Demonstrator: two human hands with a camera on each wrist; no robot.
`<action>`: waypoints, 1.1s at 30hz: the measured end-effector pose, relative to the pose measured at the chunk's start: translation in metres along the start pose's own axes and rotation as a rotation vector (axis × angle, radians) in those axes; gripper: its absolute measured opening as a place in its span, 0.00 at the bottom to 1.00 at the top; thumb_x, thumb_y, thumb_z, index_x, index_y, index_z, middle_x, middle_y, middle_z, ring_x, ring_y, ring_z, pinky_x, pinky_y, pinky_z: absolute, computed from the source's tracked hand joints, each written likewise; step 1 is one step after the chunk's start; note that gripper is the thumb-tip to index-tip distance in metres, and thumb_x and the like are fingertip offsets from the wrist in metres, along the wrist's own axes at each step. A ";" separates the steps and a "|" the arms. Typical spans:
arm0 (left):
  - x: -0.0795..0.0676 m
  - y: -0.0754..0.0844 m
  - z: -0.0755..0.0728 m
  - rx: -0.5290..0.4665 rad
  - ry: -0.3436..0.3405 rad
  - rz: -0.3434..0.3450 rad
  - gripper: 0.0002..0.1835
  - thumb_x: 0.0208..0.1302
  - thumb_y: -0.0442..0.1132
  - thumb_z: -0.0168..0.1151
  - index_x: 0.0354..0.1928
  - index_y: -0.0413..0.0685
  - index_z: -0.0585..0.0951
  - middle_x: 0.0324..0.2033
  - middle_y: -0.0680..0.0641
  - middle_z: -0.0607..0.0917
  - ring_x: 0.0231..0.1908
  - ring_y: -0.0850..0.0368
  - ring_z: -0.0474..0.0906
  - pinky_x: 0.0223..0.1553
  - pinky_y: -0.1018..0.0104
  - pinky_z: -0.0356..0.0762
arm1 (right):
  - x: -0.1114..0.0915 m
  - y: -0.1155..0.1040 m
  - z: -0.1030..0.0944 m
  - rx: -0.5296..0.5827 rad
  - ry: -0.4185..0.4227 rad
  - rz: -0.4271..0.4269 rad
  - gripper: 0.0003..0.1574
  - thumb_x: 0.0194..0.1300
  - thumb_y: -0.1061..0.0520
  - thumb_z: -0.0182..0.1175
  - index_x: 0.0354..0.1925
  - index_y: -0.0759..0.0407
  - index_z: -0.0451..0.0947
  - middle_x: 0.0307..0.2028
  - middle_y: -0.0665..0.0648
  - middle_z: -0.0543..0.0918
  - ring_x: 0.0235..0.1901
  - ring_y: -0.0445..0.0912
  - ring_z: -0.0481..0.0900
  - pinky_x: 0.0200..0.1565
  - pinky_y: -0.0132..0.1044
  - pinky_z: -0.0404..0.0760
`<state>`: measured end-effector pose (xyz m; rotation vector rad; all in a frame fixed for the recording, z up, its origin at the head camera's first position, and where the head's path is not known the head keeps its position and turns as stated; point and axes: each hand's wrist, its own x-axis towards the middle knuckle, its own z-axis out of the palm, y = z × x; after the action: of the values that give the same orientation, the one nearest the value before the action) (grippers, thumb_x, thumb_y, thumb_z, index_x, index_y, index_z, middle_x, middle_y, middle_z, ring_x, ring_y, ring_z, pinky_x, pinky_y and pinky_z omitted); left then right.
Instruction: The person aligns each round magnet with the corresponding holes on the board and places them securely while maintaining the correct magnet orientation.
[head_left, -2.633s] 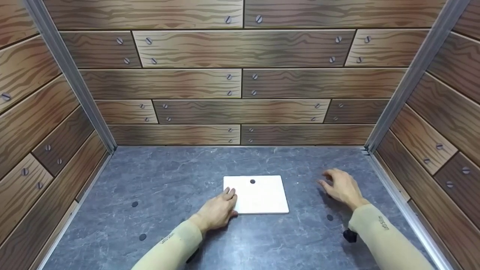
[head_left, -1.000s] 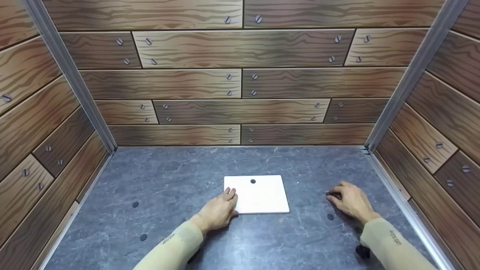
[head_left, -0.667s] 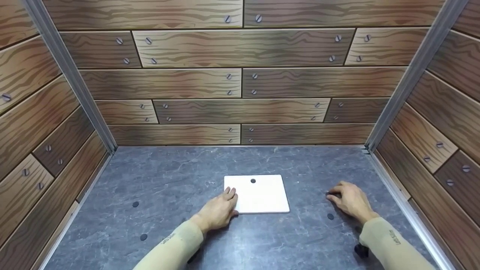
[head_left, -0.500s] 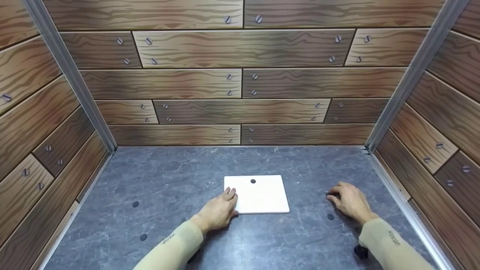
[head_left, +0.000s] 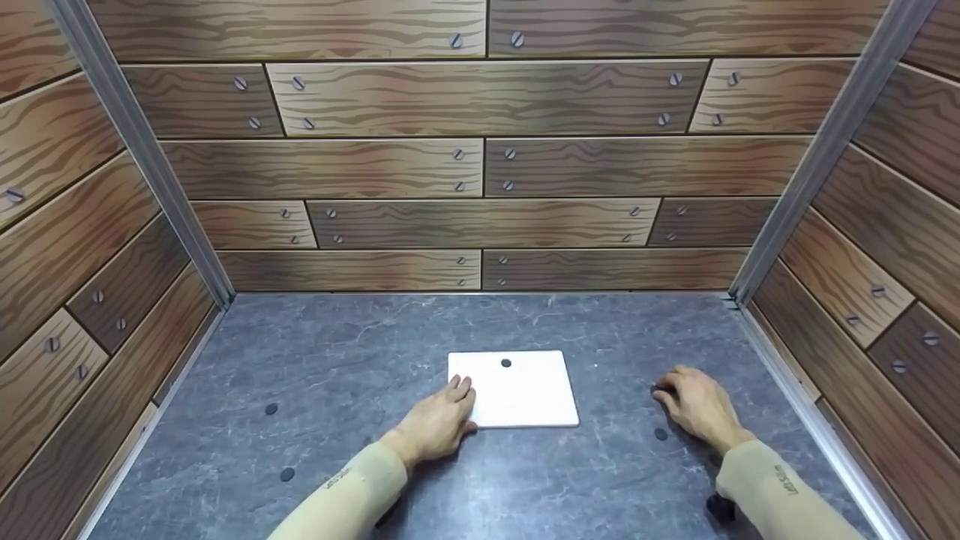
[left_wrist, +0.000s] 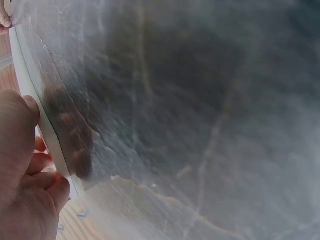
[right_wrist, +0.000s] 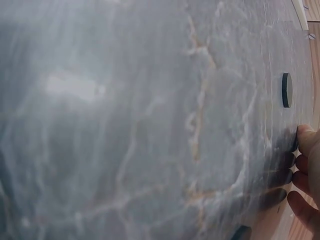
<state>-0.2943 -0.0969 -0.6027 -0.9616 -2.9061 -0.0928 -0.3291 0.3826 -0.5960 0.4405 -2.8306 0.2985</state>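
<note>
My left hand [head_left: 435, 424] holds the left end of a flat white board [head_left: 525, 394], its fingers on top and thumb at the near edge. In the left wrist view the thumb and fingertips sit along the thin edge of the board [left_wrist: 47, 125]. A small black disc [head_left: 505, 363] lies near the board's far edge. To the right, my right hand [head_left: 697, 405] is low over the table, thumb and fingertips pinching another dark disc [head_left: 655, 388], mostly hidden by the fingers. One more black disc [head_left: 661, 434] lies just nearer, seen as a disc [right_wrist: 286, 90] in the right wrist view.
Two black discs lie on the left of the grey marbled table [head_left: 337, 352], a far disc [head_left: 271, 409] and a near disc [head_left: 287, 474]. Part of a dark disc [right_wrist: 242, 233] shows at the right wrist view's lower edge. Wood-patterned walls [head_left: 480, 172] enclose the table.
My right hand has come down and nearer from above the table to the disc at its fingertips, then shifted slightly left. The left hand and the white board have stayed in place.
</note>
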 end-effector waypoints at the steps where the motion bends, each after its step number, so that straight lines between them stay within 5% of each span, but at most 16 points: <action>1: 0.000 0.000 0.000 0.001 -0.002 -0.003 0.31 0.86 0.50 0.61 0.78 0.35 0.77 0.79 0.35 0.79 0.79 0.34 0.78 0.80 0.47 0.81 | 0.000 0.000 0.000 0.000 0.004 -0.001 0.09 0.75 0.55 0.73 0.46 0.60 0.92 0.42 0.60 0.90 0.44 0.60 0.89 0.53 0.65 0.90; 33: -0.001 0.002 0.000 0.016 -0.003 -0.004 0.32 0.86 0.51 0.60 0.78 0.35 0.76 0.79 0.35 0.78 0.79 0.34 0.77 0.80 0.49 0.81 | 0.021 -0.020 -0.001 0.038 0.027 0.009 0.13 0.80 0.55 0.68 0.54 0.61 0.90 0.50 0.65 0.93 0.53 0.65 0.90 0.59 0.67 0.89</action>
<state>-0.2928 -0.0959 -0.6026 -0.9542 -2.9069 -0.0677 -0.3413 0.3584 -0.5863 0.4290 -2.8048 0.3583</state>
